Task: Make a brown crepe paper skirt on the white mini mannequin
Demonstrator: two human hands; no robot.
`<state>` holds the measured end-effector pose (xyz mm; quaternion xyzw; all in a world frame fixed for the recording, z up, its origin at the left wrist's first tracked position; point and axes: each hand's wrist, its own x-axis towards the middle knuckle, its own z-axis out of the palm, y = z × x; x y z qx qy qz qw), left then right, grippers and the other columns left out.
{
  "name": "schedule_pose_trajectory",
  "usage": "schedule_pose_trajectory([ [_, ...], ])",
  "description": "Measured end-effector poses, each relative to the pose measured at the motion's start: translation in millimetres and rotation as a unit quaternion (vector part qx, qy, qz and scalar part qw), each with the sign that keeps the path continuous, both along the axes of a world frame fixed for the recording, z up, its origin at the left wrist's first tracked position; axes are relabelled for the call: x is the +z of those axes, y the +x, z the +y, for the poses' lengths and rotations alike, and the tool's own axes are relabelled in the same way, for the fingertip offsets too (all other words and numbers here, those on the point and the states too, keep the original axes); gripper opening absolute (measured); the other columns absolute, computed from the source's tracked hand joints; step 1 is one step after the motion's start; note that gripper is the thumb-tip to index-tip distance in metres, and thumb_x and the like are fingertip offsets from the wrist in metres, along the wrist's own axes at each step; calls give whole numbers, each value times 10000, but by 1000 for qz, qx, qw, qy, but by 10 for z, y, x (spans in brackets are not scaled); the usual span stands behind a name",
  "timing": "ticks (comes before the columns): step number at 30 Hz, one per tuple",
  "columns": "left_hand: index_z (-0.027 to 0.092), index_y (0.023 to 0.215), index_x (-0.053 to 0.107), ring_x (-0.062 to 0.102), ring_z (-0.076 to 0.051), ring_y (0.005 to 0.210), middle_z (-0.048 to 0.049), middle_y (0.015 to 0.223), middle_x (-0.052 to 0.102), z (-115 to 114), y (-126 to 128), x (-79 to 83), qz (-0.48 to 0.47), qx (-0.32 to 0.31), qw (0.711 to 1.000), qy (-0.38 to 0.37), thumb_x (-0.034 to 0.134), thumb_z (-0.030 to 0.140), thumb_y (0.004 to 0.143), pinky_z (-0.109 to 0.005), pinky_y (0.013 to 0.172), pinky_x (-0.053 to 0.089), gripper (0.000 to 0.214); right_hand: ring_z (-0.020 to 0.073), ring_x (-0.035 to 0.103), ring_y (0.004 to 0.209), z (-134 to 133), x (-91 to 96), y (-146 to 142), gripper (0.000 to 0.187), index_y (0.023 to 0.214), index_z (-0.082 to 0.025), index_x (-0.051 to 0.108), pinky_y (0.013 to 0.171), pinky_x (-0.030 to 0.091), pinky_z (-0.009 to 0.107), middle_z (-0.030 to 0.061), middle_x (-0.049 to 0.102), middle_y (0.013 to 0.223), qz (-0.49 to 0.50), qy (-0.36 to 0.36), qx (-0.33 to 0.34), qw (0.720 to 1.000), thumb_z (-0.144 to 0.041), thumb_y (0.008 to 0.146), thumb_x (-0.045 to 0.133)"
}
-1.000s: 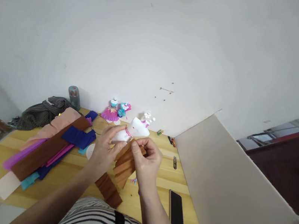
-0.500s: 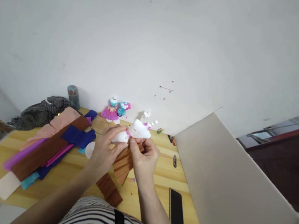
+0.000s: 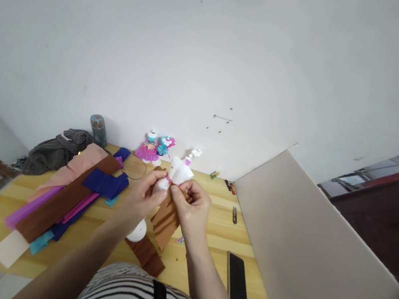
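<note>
Head view: the white figure [image 3: 180,170] is up in front of me, tilted, between my two hands above the wooden table [image 3: 210,257], with a pink band [image 3: 168,179] around its narrow part. My left hand [image 3: 144,195] pinches its rounded end between thumb and fingers. My right hand [image 3: 193,205] has thumb and forefinger pressed together at the upper end of a light brown paper strip [image 3: 166,220], right against the figure near the band; the strip hangs below. By my left wrist shows a white disc [image 3: 138,231]; I cannot tell whether it joins the figure. Just under it lies a dark brown strip [image 3: 148,257]. Farther out, a figure in a pink skirt [image 3: 147,150] stands near the wall, coloured paper strips [image 3: 105,183] are heaped to my left, and small snips [image 3: 235,215] and a phone [image 3: 238,283] lie to my right.
</note>
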<state>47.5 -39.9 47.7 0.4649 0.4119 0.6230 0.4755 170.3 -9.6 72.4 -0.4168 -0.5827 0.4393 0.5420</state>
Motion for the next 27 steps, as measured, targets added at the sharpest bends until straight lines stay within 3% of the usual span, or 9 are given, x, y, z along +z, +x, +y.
schedule_pose_trajectory([
  [6, 176, 1030, 577, 549, -191, 884, -46, 952, 605, 13, 22, 54, 11, 3, 1000, -6, 696, 299, 715, -286, 800, 428, 359, 84, 369, 500, -2, -52, 13, 244, 588, -177, 476, 471, 317, 207, -42, 443, 549, -16, -11, 18, 1000, -312, 698, 647],
  [13, 199, 1011, 604, 540, -182, 923, -21, 942, 597, 7, 17, 61, 26, 33, 999, -14, 559, 189, 792, -280, 848, 399, 224, 91, 372, 537, -41, -40, 77, 193, 638, -175, 501, 509, 322, 216, -45, 413, 588, -29, -14, 45, 998, -290, 731, 624],
  [27, 187, 1017, 606, 542, -179, 915, -27, 941, 609, -20, 71, 127, 18, 34, 999, -10, 558, 197, 802, -278, 847, 408, 221, 97, 420, 541, -125, -41, 101, 138, 677, -166, 568, 527, 355, 223, -34, 483, 596, -118, 79, -5, 990, -251, 781, 597],
])
